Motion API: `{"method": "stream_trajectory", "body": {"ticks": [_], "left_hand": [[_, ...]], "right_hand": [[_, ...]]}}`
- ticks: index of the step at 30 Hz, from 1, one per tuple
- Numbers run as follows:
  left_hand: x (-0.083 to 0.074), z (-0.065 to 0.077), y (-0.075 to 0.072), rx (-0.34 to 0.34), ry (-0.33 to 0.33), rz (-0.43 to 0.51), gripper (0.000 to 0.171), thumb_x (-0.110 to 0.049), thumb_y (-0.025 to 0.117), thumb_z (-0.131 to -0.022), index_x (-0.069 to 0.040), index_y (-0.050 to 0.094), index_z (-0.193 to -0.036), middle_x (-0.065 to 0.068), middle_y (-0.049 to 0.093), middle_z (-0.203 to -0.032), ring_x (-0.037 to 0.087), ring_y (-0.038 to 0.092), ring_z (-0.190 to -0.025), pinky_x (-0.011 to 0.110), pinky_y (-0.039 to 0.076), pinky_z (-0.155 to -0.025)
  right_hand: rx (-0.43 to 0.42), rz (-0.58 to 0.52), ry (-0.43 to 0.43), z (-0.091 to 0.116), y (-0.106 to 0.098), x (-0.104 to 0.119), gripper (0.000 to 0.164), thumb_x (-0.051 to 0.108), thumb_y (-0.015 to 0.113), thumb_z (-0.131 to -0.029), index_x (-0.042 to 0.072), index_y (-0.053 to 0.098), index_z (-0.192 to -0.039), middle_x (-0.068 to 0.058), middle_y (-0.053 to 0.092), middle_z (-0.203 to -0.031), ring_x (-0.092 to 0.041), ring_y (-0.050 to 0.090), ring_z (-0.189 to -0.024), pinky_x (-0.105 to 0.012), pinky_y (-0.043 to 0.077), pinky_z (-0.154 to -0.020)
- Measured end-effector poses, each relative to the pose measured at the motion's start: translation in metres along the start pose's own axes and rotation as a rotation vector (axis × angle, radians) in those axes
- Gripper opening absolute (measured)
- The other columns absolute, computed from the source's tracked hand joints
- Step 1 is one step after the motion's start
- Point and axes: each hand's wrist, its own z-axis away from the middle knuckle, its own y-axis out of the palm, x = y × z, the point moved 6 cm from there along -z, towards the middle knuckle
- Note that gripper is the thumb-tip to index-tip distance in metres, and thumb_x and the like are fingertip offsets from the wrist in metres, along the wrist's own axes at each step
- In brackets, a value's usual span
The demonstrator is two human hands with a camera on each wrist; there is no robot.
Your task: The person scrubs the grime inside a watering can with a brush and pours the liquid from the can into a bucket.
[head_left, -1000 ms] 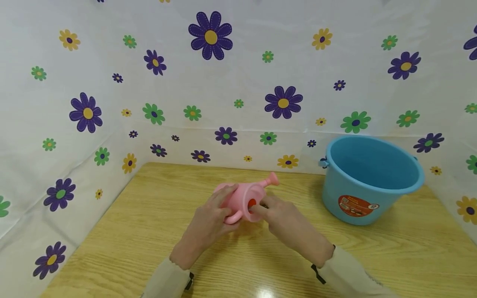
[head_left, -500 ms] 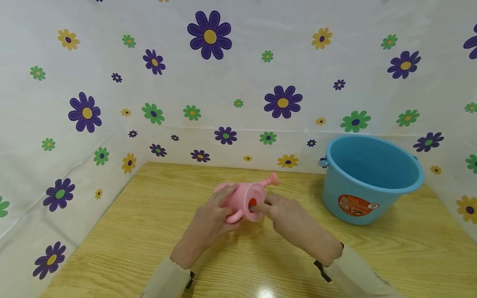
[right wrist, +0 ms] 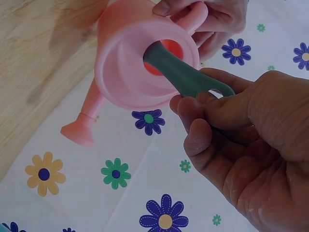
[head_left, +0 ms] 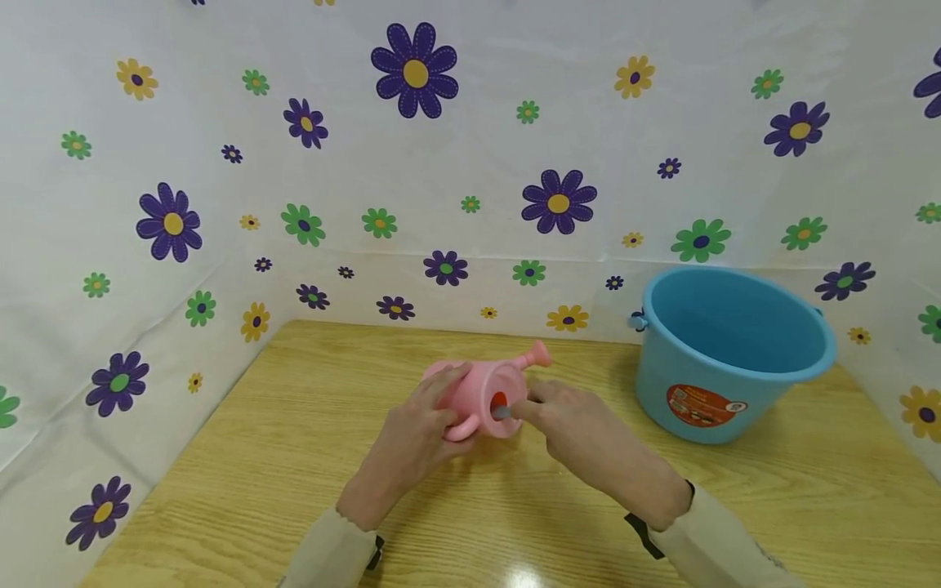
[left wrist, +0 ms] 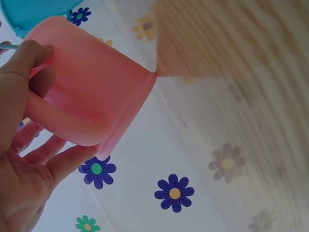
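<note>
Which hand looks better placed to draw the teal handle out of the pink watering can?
Probably the right: the right hand pinches the teal handle, and the pink watering can opens toward it. The left hand is taken up holding the can tipped.

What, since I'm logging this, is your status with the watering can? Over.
Left hand holds pink watering can. Right hand grips green handle, one end inside the can. Blue bucket aside, seemingly not obstructing.
</note>
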Motion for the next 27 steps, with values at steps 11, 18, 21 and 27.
{"method": "stream_trajectory", "body": {"ticks": [11, 18, 21, 27], "left_hand": [[-0.001, 0.0, -0.002, -0.01, 0.01, 0.0, 0.032, -0.022, 0.088, -0.08, -0.01, 0.066, -0.061, 0.014, 0.061, -0.144, 0.032, 0.059, -0.134, 0.036, 0.064, -0.088], [-0.001, 0.0, -0.001, -0.013, 0.016, -0.004, 0.032, -0.022, 0.087, -0.081, -0.01, 0.065, -0.061, 0.013, 0.061, -0.144, 0.032, 0.059, -0.134, 0.035, 0.064, -0.087], [-0.001, 0.0, -0.001, -0.017, 0.022, -0.011, 0.033, -0.022, 0.087, -0.081, -0.01, 0.065, -0.061, 0.013, 0.061, -0.144, 0.032, 0.059, -0.134, 0.035, 0.064, -0.085], [-0.001, 0.0, -0.001, -0.017, 0.022, -0.028, 0.032, -0.022, 0.088, -0.08, -0.01, 0.065, -0.061, 0.014, 0.062, -0.142, 0.031, 0.059, -0.134, 0.034, 0.065, -0.084]], "right_hand": [[-0.031, 0.03, -0.048, 0.0, 0.012, 0.002, 0.046, -0.01, 0.082, -0.077, 0.015, 0.075, -0.115, -0.009, 0.071, -0.107, -0.02, 0.071, -0.091, -0.029, 0.064, -0.077], [-0.071, 0.151, -0.153, -0.002, 0.024, 0.005, 0.032, 0.002, 0.086, -0.079, 0.01, 0.073, -0.107, -0.008, 0.065, -0.106, -0.018, 0.067, -0.091, -0.024, 0.063, -0.075], [-0.058, 0.219, -0.179, -0.002, 0.03, 0.005, 0.026, 0.007, 0.085, -0.081, 0.009, 0.071, -0.103, -0.007, 0.062, -0.101, -0.016, 0.063, -0.088, -0.022, 0.06, -0.073], [-0.029, 0.265, -0.184, -0.002, 0.038, 0.004, 0.026, 0.01, 0.085, -0.082, 0.009, 0.07, -0.103, -0.006, 0.062, -0.104, -0.016, 0.062, -0.091, -0.023, 0.062, -0.079]]}}
